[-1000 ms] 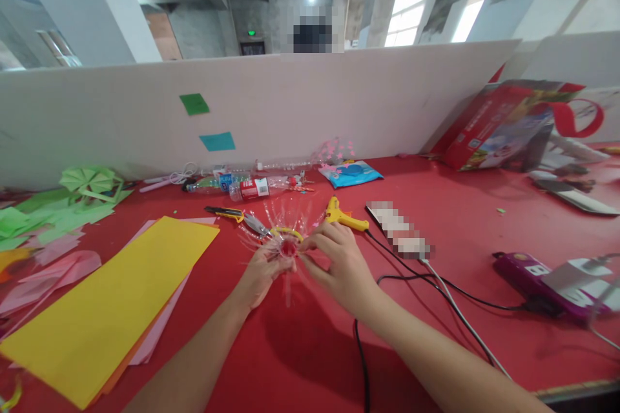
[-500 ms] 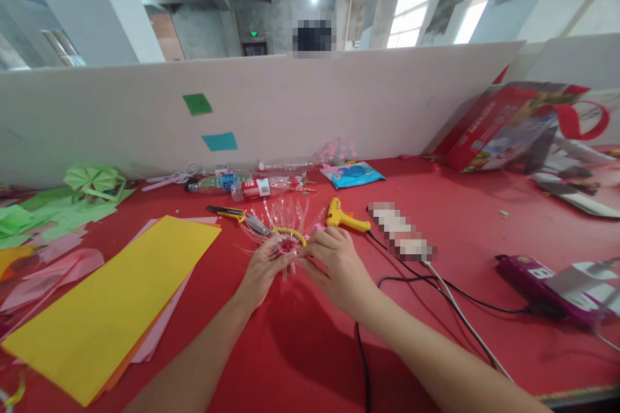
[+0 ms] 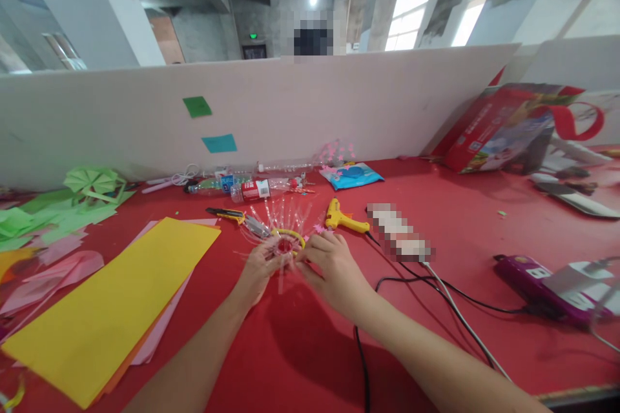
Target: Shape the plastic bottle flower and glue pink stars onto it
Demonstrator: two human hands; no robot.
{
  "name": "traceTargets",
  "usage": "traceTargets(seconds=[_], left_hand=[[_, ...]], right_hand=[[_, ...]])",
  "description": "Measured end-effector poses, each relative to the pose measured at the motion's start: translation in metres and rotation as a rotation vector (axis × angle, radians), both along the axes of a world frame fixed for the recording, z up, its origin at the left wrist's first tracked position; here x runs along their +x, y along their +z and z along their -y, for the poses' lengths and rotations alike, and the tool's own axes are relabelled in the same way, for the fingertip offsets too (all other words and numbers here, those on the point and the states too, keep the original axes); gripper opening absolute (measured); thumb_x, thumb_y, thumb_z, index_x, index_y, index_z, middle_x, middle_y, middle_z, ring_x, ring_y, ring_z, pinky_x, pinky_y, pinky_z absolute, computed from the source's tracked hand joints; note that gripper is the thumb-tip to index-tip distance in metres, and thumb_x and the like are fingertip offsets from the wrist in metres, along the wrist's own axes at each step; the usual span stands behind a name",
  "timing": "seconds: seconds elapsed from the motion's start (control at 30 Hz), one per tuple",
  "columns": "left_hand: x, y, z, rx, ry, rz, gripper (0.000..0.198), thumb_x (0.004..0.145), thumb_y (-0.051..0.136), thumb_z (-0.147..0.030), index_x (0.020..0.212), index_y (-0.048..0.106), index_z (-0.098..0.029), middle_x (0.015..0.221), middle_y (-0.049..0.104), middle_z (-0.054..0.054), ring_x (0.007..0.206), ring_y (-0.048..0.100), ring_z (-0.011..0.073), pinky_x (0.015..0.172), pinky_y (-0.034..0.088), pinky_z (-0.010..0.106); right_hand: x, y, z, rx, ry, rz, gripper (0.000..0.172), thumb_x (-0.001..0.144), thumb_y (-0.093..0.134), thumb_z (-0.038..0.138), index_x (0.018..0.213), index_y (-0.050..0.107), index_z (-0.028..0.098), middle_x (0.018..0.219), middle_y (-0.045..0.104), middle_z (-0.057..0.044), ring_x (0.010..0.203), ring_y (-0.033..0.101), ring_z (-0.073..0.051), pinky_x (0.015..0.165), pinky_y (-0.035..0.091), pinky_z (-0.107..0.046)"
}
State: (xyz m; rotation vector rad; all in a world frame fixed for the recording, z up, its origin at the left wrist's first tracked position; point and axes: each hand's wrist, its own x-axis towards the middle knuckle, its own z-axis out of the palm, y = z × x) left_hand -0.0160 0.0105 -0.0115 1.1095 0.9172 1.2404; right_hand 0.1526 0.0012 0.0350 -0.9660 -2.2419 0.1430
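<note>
1. Cut plastic (image 3: 283, 239): clear piece with a round centre and thin strips fanning outward; located between the two hands, above the near-middle part of the red table (image 3: 310, 355)
2. Left hand (image 3: 256, 271): fingers closed on the left side of the cut plastic, near its round centre
3. Right hand (image 3: 332, 271): thumb and fingers narrow, at the right edge of the cut plastic; whether they grip a strip cannot be told
4. Scissors (image 3: 256, 226): lying just behind the cut plastic, partly covered by its strips; knife (image 3: 227, 213) adjacent on the left
5. Glue gun (image 3: 345, 218): yellow, lying just beyond the right hand
6. Yellow sheet (image 3: 116, 310): on other paper, left of the left hand
</note>
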Motion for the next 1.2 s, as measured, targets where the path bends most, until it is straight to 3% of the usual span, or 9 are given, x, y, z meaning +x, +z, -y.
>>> traceTargets(seconds=[0.2,0.33,0.47,0.63,0.8,0.9,1.07,1.2], left_hand=[[0.0,0.002,0.002,-0.034,-0.018,0.015,0.038,0.067,0.074,-0.029,0.104,0.065,-0.021,0.082,0.063,0.001,0.064,0.053,0.0097,0.063,0.043,0.022],[0.0,0.005,0.003,-0.023,0.0,-0.031,0.04,0.069,0.072,-0.029,0.107,0.063,-0.021,0.097,0.065,0.004,0.074,0.056,0.0123,0.063,0.043,0.022],[0.0,0.003,0.002,0.04,-0.001,-0.071,0.038,0.071,0.071,-0.027,0.107,0.062,-0.021,0.102,0.065,0.005,0.089,0.058,0.0174,0.072,0.045,0.024],[0.003,0.002,0.002,0.07,0.023,-0.006,0.036,0.069,0.073,-0.024,0.103,0.062,-0.022,0.1,0.065,0.003,0.092,0.059,0.0164,0.081,0.045,0.026],[0.003,0.006,0.003,-0.03,0.019,0.083,0.034,0.068,0.074,-0.023,0.1,0.06,-0.023,0.095,0.064,0.0,0.07,0.057,0.009,0.065,0.044,0.021],[0.001,0.006,0.003,-0.079,-0.005,0.099,0.036,0.069,0.074,-0.025,0.102,0.059,-0.022,0.081,0.062,-0.002,0.057,0.051,0.0058,0.057,0.041,0.02],[0.002,0.007,0.004,-0.09,0.006,0.088,0.035,0.069,0.073,-0.026,0.101,0.061,-0.021,0.077,0.06,-0.003,0.056,0.048,0.0053,0.057,0.04,0.02],[0.005,0.009,0.005,-0.092,0.003,0.041,0.033,0.068,0.073,-0.026,0.099,0.064,-0.021,0.076,0.061,-0.002,0.057,0.047,0.0062,0.059,0.04,0.021]], right_hand=[[0.003,0.004,0.001,0.014,0.005,-0.104,0.009,0.086,0.059,0.016,0.081,0.066,0.019,0.079,0.062,-0.003,0.077,0.051,-0.018,0.075,0.035,-0.035],[0.002,0.004,0.003,0.028,0.009,-0.11,0.007,0.084,0.059,0.015,0.083,0.065,0.018,0.08,0.062,-0.003,0.078,0.05,-0.019,0.075,0.035,-0.035],[0.001,0.003,0.005,0.032,0.026,-0.118,0.008,0.084,0.058,0.014,0.082,0.065,0.019,0.079,0.062,-0.003,0.078,0.049,-0.018,0.075,0.035,-0.034],[-0.001,0.007,0.009,0.041,0.035,-0.139,0.008,0.084,0.058,0.016,0.081,0.065,0.019,0.077,0.062,-0.003,0.077,0.05,-0.018,0.074,0.036,-0.034],[0.003,0.016,0.013,0.032,0.069,-0.233,0.01,0.086,0.056,0.023,0.084,0.065,0.02,0.078,0.062,-0.002,0.077,0.052,-0.018,0.076,0.037,-0.035],[0.007,0.021,0.013,0.062,0.055,-0.32,0.013,0.088,0.053,0.021,0.083,0.065,0.021,0.078,0.062,-0.002,0.076,0.053,-0.017,0.076,0.038,-0.035],[0.012,0.025,0.008,0.123,-0.047,-0.348,0.015,0.087,0.052,0.018,0.083,0.066,0.022,0.081,0.06,-0.003,0.079,0.052,-0.019,0.077,0.038,-0.037],[0.012,0.021,0.004,0.106,-0.045,-0.309,0.015,0.086,0.052,0.018,0.084,0.066,0.023,0.081,0.058,-0.003,0.08,0.051,-0.019,0.076,0.039,-0.037]])
